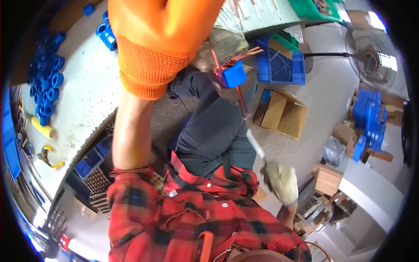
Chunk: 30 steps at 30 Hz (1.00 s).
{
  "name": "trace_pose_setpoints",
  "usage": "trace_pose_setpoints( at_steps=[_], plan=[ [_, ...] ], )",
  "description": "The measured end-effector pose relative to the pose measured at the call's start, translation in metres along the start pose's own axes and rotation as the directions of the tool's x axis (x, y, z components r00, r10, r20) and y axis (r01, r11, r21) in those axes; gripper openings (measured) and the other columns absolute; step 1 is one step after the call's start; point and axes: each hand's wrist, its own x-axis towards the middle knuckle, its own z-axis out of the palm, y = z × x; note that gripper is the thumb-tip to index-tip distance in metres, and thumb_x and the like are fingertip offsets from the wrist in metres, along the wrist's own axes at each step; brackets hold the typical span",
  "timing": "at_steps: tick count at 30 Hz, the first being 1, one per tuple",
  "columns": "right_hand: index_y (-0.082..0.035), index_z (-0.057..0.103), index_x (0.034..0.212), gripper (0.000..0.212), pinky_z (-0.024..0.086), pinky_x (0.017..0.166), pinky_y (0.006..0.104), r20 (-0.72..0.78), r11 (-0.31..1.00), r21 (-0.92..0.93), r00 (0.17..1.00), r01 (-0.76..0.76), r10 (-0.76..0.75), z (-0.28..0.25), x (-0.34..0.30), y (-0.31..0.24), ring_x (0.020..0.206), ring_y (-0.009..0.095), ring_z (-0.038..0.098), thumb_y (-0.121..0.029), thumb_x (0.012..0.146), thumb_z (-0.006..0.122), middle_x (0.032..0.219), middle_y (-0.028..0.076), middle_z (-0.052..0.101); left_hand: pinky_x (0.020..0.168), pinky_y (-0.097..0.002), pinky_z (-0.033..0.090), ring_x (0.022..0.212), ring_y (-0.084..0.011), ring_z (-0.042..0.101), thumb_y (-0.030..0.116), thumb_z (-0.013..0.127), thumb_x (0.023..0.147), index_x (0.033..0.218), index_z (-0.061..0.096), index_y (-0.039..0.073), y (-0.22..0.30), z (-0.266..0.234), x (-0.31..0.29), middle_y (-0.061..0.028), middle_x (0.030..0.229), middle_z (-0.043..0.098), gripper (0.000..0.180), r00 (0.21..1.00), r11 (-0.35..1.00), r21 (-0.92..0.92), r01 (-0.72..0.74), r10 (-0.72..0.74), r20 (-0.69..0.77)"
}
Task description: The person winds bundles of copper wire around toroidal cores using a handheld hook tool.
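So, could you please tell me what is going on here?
A person in a red plaid shirt has the left hand, in a bright orange glove, near a coil of copper-coloured wire with a blue block; its grip is unclear. The right hand, in an off-white knitted glove, appears to hold a slim white piece. Blue plastic rings lie on the pale worktable.

Apparently pliers [56,165] on workbench [89,89], left
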Motion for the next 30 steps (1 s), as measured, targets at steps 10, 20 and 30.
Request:
trace_pose_setpoints(
  at_steps=[10, 20, 30],
  plan=[
    [-0.01, 0.071, 0.099, 0.01, 0.051, 0.054, 0.0428, -0.032, 0.703, 0.052, 0.705, 0.709, -0.708, 0.042, 0.044, -0.103, 0.059, 0.032, 0.067, -0.016, 0.102, 0.078, 0.076, 0.009, 0.07, 0.079, -0.028, 0.053, 0.082, -0.0139, 0.066, 0.019, 0.067, 0.111, 0.113, 0.078, -0.004, 0.019, -0.017, -0.015, -0.0073, 0.095, 0.076, 0.027, 0.997, 0.914, 0.405, 0.003, 0.028, -0.07],
    [-0.005, 0.075, 0.113, 0.023, 0.053, 0.056, 0.0352, -0.254, 0.66, -0.468, 0.625, 0.589, -0.738, 0.02, 0.074, 0.078, 0.064, 0.02, 0.068, -0.025, 0.11, 0.064, 0.079, 0.009, 0.07, 0.081, -0.0218, 0.048, 0.095, -0.0034, 0.062, 0.029, 0.07, 0.114, 0.135, 0.071, -0.001, 0.056, 0.001, -0.023, 0.0019, 0.112, 0.072, 0.037, 0.929, 0.883, 0.314, 0.349, -0.282, -0.24],
    [-0.005, 0.07, 0.101, 0.024, 0.053, 0.058, 0.0406, -0.299, 0.364, -0.538, 0.232, 0.76, -0.926, 0.021, 0.057, -0.12, 0.057, 0.032, 0.068, -0.027, 0.11, 0.073, 0.07, 0.015, 0.066, 0.071, -0.0237, 0.048, 0.079, -0.004, 0.059, 0.028, 0.074, 0.108, 0.12, 0.082, 0.003, 0.036, -0.018, -0.015, 0.0053, 0.089, 0.071, 0.029, 0.934, 0.818, 0.485, 0.309, -0.358, 0.008]
  ],
)
